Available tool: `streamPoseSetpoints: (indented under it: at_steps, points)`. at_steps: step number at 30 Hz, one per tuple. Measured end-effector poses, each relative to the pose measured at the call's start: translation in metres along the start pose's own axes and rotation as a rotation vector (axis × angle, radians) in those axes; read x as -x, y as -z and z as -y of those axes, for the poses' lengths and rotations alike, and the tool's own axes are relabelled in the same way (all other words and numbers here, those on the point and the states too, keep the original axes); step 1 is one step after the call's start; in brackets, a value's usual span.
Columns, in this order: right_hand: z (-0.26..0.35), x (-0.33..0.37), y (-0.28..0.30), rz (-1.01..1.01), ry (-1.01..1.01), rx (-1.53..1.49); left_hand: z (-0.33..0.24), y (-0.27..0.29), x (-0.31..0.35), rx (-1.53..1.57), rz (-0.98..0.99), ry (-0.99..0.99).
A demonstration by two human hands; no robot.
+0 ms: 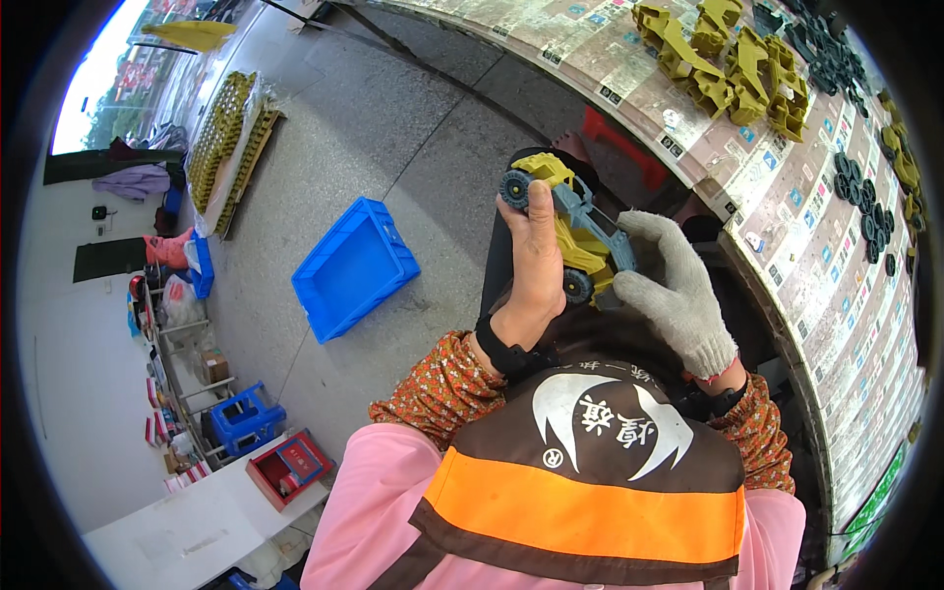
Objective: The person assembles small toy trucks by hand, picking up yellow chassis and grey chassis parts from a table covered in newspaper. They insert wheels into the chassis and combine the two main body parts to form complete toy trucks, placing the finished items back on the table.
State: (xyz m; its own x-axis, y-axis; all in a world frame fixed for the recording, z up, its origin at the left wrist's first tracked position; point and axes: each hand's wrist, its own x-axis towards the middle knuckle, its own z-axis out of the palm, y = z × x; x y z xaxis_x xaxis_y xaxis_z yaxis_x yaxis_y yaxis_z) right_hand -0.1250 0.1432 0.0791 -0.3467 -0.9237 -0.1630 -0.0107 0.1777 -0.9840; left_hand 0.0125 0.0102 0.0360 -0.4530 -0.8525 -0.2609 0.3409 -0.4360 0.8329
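A toy construction truck (pixel 582 246) with a yellow body, a grey-blue loader arm and black wheels is held up over my lap. My bare left hand (pixel 534 258) wraps round its left side, the thumb lying along the yellow body. On the other side my right hand (pixel 678 287), in a pale knitted glove, pinches the end of the grey-blue part between thumb and fingers. The gloved fingertips are partly behind the toy, so their exact hold is hidden.
A patterned table (pixel 629 69) curves along the right, bearing yellow plastic parts (pixel 733 74), black wheels (pixel 865 206) and dark parts (pixel 821 44). A blue bin (pixel 356 270) sits on the floor to the left. Beyond are a blue stool (pixel 246 418) and a red box (pixel 288 468).
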Motion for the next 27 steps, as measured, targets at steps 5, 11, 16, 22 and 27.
streamPoseSetpoints:
  at_steps: [5, 11, 16, 22, 27]
  points:
    - [-0.003, -0.002, 0.003, 0.01, 0.126, 0.169, -0.003, -0.007, 0.004, -0.037, 0.065, -0.109]
    - [-0.01, -0.004, 0.007, 0.038, 0.038, 0.031, -0.006, -0.006, 0.002, -0.005, 0.186, -0.033]
    - [-0.006, -0.001, 0.007, 0.047, -0.114, -0.153, 0.002, 0.002, -0.01, -0.109, 0.138, -0.074]
    - [0.002, 0.0, 0.014, 0.002, -0.169, -0.392, 0.002, 0.016, -0.019, -0.048, 0.223, 0.045]
    - [0.028, 0.001, 0.024, -0.104, -0.131, -0.403, 0.0, 0.009, -0.012, -0.021, 0.213, 0.204]
